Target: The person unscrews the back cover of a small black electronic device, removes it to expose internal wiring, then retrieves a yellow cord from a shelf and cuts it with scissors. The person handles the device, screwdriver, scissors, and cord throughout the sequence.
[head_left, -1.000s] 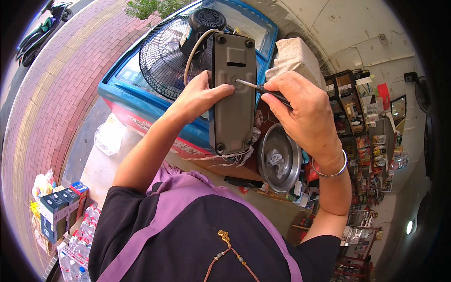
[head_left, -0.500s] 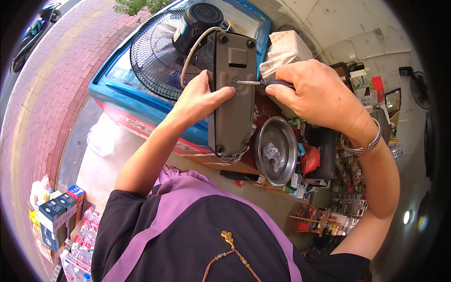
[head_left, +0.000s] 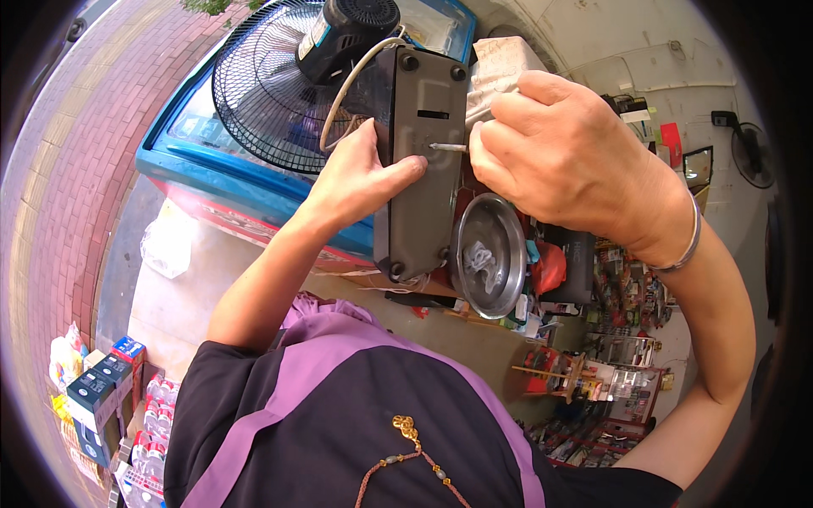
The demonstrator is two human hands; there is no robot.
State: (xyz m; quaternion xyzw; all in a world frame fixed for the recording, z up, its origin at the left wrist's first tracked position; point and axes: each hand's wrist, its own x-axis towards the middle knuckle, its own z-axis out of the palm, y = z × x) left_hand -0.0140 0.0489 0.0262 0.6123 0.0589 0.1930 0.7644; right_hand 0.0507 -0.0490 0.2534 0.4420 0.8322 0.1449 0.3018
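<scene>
An electric fan lies tipped over on a blue-rimmed chest, its black wire cage and motor housing at the far side. The underside of its grey base faces me, with dark rubber feet at the corners. My left hand grips the base by its left edge, thumb across the underside. In my right hand is a screwdriver, its handle hidden by my closed fingers. The screwdriver's tip meets the middle of the base; I cannot make out a screw there. A pale cable loops beside the motor.
The blue-rimmed chest stands under the fan. Right of the base is a metal basin holding clear plastic. A cloth-covered object stands behind my right hand. Boxes and bottled drinks are at lower left.
My right hand has turned, its knuckles now higher and its fingers covering the screwdriver's handle. The tip stays on the base. The view has shifted slightly; my left hand keeps its hold.
</scene>
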